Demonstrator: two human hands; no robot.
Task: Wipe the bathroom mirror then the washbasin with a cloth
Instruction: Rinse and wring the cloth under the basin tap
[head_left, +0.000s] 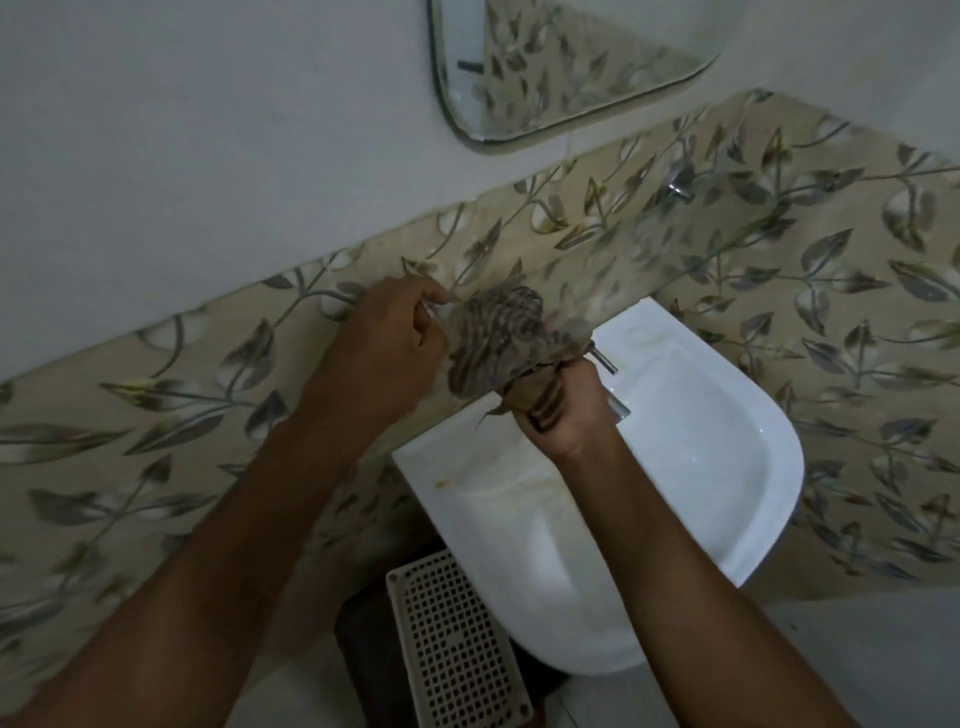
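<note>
A brown striped cloth (493, 338) is bunched up above the back left of the white washbasin (727, 467). My right hand (563, 410) grips its lower end in a fist. My left hand (384, 343) pinches the cloth's upper left edge between thumb and fingers. The cloth is blurred. The mirror (561, 67), with rounded corners, hangs on the white wall above; only its lower part shows. A chrome tap (610, 374) on the basin is partly hidden behind my right hand.
Leaf-patterned tiles (779, 270) cover the wall behind the basin. A glass shelf (597, 270) runs above the basin, held by a chrome bracket (678, 182). A beige perforated plastic basket (457, 639) stands on the floor below the basin's left side.
</note>
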